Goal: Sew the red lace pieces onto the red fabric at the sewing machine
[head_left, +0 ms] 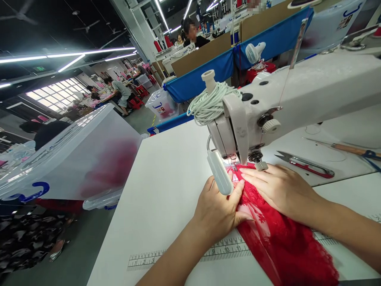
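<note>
Red lace fabric [285, 246] runs from the table's front up under the needle area of a white sewing machine [309, 91]. My left hand [217, 210] rests on the fabric's left edge, its thumb and fingers apart. A pale hanging attachment [220, 172] on the machine head covers some of those fingers. Lying flat on the lace from the right, my right hand [279, 188] has its fingers stretched toward the presser foot [234, 167]. Both hands are close to the foot. A light shines on the cloth there.
Red-handled thread snips [306, 163] and a wooden-handled pointed tool [351, 149] lie right of the machine head. A ruler scale [220, 252] marks the white table [154, 190]. Pale cord [208, 103] is coiled on the machine. Left stands a translucent bin [98, 155]; people work farther back.
</note>
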`<action>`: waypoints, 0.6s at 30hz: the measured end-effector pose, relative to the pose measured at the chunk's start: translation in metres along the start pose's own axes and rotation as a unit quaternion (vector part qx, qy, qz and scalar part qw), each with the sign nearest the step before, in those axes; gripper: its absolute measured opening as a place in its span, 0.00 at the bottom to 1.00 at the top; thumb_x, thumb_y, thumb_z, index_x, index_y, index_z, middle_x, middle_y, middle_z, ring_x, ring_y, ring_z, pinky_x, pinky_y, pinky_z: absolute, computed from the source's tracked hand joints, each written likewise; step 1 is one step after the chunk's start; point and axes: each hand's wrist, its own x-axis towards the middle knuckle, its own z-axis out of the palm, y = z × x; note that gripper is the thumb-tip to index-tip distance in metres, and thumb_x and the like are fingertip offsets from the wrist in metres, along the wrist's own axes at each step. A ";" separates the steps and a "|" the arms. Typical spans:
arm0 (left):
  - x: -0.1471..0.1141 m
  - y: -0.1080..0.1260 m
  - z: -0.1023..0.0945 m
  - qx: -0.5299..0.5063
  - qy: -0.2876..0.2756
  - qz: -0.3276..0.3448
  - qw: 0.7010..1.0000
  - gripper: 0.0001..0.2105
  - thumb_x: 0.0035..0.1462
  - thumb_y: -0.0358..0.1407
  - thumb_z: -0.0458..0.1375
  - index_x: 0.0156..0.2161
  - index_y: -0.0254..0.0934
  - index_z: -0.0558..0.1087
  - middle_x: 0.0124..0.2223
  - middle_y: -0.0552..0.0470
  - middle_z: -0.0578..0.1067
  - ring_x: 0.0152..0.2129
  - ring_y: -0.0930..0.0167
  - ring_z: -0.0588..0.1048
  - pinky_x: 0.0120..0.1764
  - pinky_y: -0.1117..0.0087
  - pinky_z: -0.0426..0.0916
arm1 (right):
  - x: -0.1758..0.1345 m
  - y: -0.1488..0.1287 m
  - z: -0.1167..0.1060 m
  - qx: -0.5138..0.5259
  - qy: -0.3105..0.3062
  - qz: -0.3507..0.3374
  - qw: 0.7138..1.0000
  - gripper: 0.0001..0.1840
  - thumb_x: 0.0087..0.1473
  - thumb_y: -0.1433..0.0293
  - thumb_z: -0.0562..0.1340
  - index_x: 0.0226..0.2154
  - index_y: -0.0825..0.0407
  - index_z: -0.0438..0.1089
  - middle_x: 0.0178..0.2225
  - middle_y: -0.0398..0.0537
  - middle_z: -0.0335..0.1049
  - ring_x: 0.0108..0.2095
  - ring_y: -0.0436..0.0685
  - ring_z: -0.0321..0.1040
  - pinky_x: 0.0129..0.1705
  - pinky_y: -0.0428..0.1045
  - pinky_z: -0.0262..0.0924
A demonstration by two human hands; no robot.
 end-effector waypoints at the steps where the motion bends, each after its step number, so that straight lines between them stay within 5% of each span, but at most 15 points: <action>1: 0.000 0.000 0.000 0.003 -0.005 -0.002 1.000 0.38 0.64 0.59 0.34 0.60 0.32 0.67 0.54 0.37 0.74 0.46 0.57 0.72 0.48 0.56 0.65 | 0.001 0.001 -0.001 -0.005 0.000 -0.006 1.000 0.20 0.58 0.78 0.52 0.45 0.55 0.75 0.45 0.49 0.77 0.31 0.55 0.65 0.32 0.50 0.61; 12: 0.000 -0.003 0.002 -0.004 -0.033 -0.028 0.999 0.34 0.64 0.59 0.40 0.62 0.36 0.65 0.59 0.40 0.70 0.54 0.57 0.68 0.58 0.52 0.58 | 0.007 0.005 0.000 0.009 0.010 -0.017 1.000 0.21 0.58 0.80 0.49 0.44 0.56 0.75 0.45 0.52 0.77 0.30 0.56 0.66 0.32 0.51 0.62; 18: 0.002 -0.007 -0.002 -0.054 -0.100 -0.037 0.993 0.32 0.64 0.55 0.48 0.65 0.36 0.59 0.58 0.39 0.70 0.56 0.55 0.66 0.61 0.46 0.55 | 0.006 0.011 0.001 0.047 0.021 -0.045 0.998 0.18 0.61 0.76 0.50 0.43 0.58 0.74 0.46 0.56 0.76 0.33 0.59 0.69 0.34 0.54 0.65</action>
